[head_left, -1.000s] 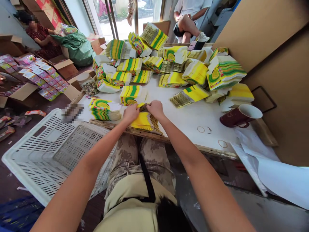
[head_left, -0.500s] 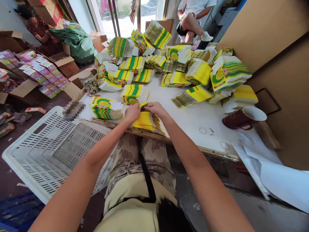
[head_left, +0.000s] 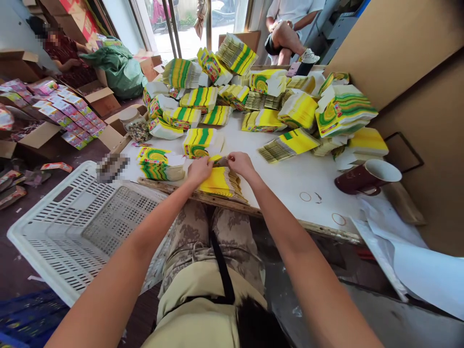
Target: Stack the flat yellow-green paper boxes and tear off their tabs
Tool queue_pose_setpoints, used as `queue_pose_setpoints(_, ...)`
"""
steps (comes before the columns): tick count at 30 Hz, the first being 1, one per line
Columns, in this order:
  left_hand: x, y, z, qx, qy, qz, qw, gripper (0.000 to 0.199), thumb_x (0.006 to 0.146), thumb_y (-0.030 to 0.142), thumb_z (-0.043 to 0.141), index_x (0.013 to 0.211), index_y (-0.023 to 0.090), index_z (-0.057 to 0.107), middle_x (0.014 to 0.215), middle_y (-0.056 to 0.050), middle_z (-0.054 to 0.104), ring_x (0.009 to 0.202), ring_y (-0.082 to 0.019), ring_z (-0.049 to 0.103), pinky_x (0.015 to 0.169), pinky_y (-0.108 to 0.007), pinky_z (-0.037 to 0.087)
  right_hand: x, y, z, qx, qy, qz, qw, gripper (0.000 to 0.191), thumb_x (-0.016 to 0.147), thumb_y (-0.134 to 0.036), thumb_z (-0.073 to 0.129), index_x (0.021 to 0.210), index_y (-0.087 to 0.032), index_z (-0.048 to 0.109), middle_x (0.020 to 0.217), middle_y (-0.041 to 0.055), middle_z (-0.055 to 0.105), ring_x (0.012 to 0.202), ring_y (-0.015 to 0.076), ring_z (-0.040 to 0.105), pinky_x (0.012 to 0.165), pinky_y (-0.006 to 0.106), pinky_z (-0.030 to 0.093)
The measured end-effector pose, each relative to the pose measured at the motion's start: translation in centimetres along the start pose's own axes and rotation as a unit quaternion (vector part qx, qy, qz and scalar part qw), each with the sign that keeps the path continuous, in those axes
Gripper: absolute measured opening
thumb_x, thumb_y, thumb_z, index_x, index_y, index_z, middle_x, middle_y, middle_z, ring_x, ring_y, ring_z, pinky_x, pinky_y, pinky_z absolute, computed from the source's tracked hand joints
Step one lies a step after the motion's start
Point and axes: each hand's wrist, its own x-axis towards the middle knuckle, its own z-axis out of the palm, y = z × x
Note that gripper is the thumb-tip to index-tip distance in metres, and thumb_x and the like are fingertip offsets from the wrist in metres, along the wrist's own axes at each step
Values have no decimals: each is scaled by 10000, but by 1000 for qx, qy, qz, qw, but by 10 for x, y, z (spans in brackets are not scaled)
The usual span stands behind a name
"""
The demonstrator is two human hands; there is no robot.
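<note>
Near the table's front edge, my left hand (head_left: 200, 170) is closed on the left end of a small flat yellow carton (head_left: 218, 161). My right hand (head_left: 240, 163) pinches the same carton's right end, where a greyish flap shows. Directly below lies a fanned stack of flat yellow cartons (head_left: 219, 183). Left of my left hand stands a stack of green and yellow printed cartons (head_left: 159, 166). Another yellow and green stack (head_left: 199, 142) sits just beyond my hands. My fingers partly hide the held carton.
More carton stacks (head_left: 199, 98) fill the table's far side. A mug (head_left: 357, 179) lies tilted at the right, and a jar (head_left: 139, 129) stands at the left corner. A white plastic crate (head_left: 43, 237) is at lower left. Two people sit beyond the table.
My right hand has shifted slightly right along the carton, exposing more of its greyish end. My left hand stays almost in place. At far left, the seated person's arm has moved.
</note>
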Motion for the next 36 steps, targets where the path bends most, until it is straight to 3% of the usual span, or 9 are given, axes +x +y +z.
queue_pose_setpoints(6, 3, 1, -2, -30, -12, -27, 999, 459, 955, 501, 337, 1057, 238, 699, 1142, -95, 721, 1067, -257, 647, 858, -332, 475, -11, 21, -15, 87, -103, -60, 989, 231, 799, -168, 555, 930, -141, 743, 874, 44, 732, 798, 150, 617, 713, 231, 428)
queue_pose_setpoints(10, 6, 2, -2, -30, -11, -28, 999, 457, 945, 508, 358, 1016, 234, 716, 1115, -86, 732, 1026, -256, 663, 819, -325, 481, -21, 32, -26, 188, -237, -92, 949, 185, 754, -164, 578, 861, -133, 725, 759, 3, 692, 686, 111, 572, 657, 205, 425)
queue_pose_setpoints(12, 6, 3, -2, -24, -7, -26, 999, 462, 950, 499, 351, 1006, 227, 721, 1103, -89, 735, 1021, -256, 664, 820, -329, 482, -25, 35, -29, 209, -265, -98, 936, 177, 776, -211, 574, 839, -141, 724, 711, -5, 673, 655, 106, 554, 640, 205, 421)
queue_pose_setpoints(16, 6, 6, -3, -11, -9, -21, 1000, 469, 963, 473, 338, 1025, 214, 724, 1108, -100, 732, 1036, -250, 657, 838, -329, 480, -24, 36, -30, 167, -208, -76, 961, 236, 835, -302, 560, 806, -147, 735, 699, 14, 684, 656, 119, 558, 626, 219, 411)
queue_pose_setpoints(20, 5, 6, -3, -5, -11, -17, 1000, 478, 968, 463, 328, 1025, 207, 729, 1098, -108, 733, 1031, -255, 658, 832, -335, 483, -19, 28, -26, 78, -18, -73, 994, 234, 863, -264, 557, 937, -167, 757, 847, 48, 729, 775, 157, 605, 716, 253, 419)
queue_pose_setpoints(22, 5, 6, -2, -2, -6, -14, 1000, 481, 966, 467, 331, 1015, 204, 731, 1088, -112, 736, 1029, -263, 661, 825, -343, 485, -17, 23, -23, 38, 32, -88, 995, 269, 884, -233, 531, 1030, -183, 751, 971, 75, 721, 862, 178, 613, 763, 270, 418)
queue_pose_setpoints(31, 6, 6, 0, 2, -2, -19, 1000, 481, 966, 481, 337, 1027, 211, 731, 1074, -114, 740, 1018, -273, 668, 812, -349, 491, -30, 13, -17, -127, 18, -139, 982, 311, 923, -210, 456, 1007, -187, 754, 1096, 121, 640, 981, 239, 563, 705, 303, 380)
queue_pose_setpoints(36, 7, 5, 1, 1, 0, -18, 1000, 482, 965, 483, 338, 1025, 213, 734, 1075, -113, 740, 1016, -273, 667, 809, -350, 490, -27, 11, -21, -136, -6, -139, 981, 303, 915, -199, 456, 1003, -188, 746, 1097, 105, 668, 943, 220, 597, 703, 299, 386)
